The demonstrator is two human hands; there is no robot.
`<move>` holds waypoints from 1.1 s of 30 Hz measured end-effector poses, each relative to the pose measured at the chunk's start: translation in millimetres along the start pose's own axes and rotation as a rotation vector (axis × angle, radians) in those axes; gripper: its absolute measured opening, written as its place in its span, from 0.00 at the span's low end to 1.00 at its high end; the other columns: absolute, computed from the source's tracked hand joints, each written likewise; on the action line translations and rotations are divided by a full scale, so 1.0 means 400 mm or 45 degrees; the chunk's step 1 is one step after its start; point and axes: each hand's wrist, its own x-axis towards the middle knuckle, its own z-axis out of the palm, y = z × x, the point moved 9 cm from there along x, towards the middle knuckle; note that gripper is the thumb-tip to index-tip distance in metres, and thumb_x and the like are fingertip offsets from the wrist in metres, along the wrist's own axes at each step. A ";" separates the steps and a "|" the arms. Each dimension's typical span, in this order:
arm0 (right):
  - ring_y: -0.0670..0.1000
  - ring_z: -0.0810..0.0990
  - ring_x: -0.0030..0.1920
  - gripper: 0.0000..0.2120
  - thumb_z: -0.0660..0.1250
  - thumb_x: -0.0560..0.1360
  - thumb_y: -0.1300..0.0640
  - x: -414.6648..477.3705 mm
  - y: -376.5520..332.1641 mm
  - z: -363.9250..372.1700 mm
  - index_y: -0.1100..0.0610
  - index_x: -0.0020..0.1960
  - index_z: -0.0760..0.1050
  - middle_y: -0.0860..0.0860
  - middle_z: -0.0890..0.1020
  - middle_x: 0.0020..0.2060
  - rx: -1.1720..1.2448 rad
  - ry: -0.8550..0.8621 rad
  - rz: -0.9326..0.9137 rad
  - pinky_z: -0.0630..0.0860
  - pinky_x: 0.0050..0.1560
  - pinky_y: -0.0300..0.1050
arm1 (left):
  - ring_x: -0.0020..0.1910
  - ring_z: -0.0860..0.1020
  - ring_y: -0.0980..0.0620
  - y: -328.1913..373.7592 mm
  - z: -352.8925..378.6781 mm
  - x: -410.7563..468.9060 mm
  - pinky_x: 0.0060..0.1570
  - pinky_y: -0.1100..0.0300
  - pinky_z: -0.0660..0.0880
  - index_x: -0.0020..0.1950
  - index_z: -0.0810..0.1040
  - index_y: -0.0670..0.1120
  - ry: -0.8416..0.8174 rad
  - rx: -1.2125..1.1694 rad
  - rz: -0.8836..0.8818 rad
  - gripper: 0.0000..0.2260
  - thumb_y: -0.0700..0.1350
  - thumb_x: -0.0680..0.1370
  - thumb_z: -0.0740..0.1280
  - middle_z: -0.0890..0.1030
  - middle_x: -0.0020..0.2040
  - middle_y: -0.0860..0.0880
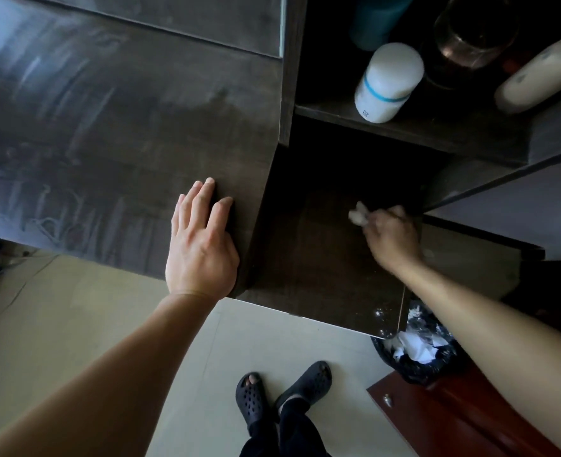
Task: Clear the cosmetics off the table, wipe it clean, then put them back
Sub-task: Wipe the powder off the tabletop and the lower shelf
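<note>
A person looks down at a dark wooden table (107, 143) and at their own two bare arms. The left hand (201, 245) lies flat and open on the table top near its front right corner, fingers stretched out and slightly spread, holding nothing. The surface beyond that hand shows pale streaks and smears.

To the right of the left hand, a lower dark shelf (322, 258) sits beside the table. The right hand (391, 235) reaches over this shelf with its fingers closed around a small crumpled white tissue (358, 214), which sticks out past the fingertips and rests against the shelf surface.

Above and beyond the right hand is an upper shelf holding the cosmetics: a white bottle with a blue band (387, 82) standing near the shelf edge, a cream-coloured bottle (542, 75) tilted further right, a dark glass jar (470, 34) behind them, and a teal container (378, 18) at the back, blurred.

Below the right forearm, a bin lined with a black bag (417, 351) holds crumpled white paper. Beside it is a reddish wooden panel (453, 417). Between the arms, the person's feet in dark slippers (282, 394) stand on a pale tiled floor (74, 324).
</note>
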 end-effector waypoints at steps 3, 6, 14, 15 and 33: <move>0.60 0.74 0.49 0.07 0.69 0.73 0.53 -0.100 -0.033 0.042 0.56 0.48 0.78 0.57 0.73 0.49 -0.044 -0.177 -0.105 0.71 0.46 0.46 | 0.70 0.65 0.36 0.002 -0.003 0.002 0.71 0.42 0.59 0.61 0.76 0.36 0.017 -0.009 0.000 0.18 0.35 0.74 0.55 0.70 0.68 0.35; 0.59 0.79 0.46 0.05 0.67 0.73 0.56 -0.004 -0.060 0.016 0.57 0.43 0.79 0.56 0.76 0.45 0.113 -0.214 -0.077 0.69 0.42 0.42 | 0.70 0.66 0.36 0.004 -0.006 0.002 0.71 0.41 0.60 0.60 0.76 0.36 0.024 -0.013 0.001 0.18 0.35 0.74 0.54 0.71 0.68 0.35; 0.60 0.71 0.66 0.17 0.59 0.79 0.61 0.328 -0.089 -0.016 0.67 0.65 0.71 0.63 0.73 0.65 -0.049 -0.069 0.134 0.65 0.64 0.49 | 0.70 0.66 0.36 0.003 -0.006 0.003 0.70 0.42 0.61 0.60 0.76 0.36 0.035 0.008 0.002 0.18 0.35 0.74 0.55 0.71 0.68 0.36; 0.60 0.73 0.64 0.16 0.60 0.78 0.59 0.325 -0.082 -0.013 0.66 0.63 0.73 0.63 0.75 0.63 -0.050 -0.026 0.156 0.67 0.63 0.49 | 0.70 0.66 0.37 0.003 -0.005 0.001 0.70 0.42 0.61 0.60 0.76 0.36 0.029 0.008 0.001 0.18 0.35 0.75 0.54 0.71 0.68 0.36; 0.57 0.75 0.40 0.05 0.66 0.70 0.64 -0.244 0.036 0.096 0.56 0.38 0.75 0.55 0.75 0.39 0.141 0.014 0.055 0.73 0.39 0.49 | 0.71 0.64 0.36 -0.001 -0.003 0.000 0.72 0.43 0.58 0.61 0.75 0.36 0.024 -0.023 -0.010 0.18 0.33 0.73 0.57 0.70 0.69 0.36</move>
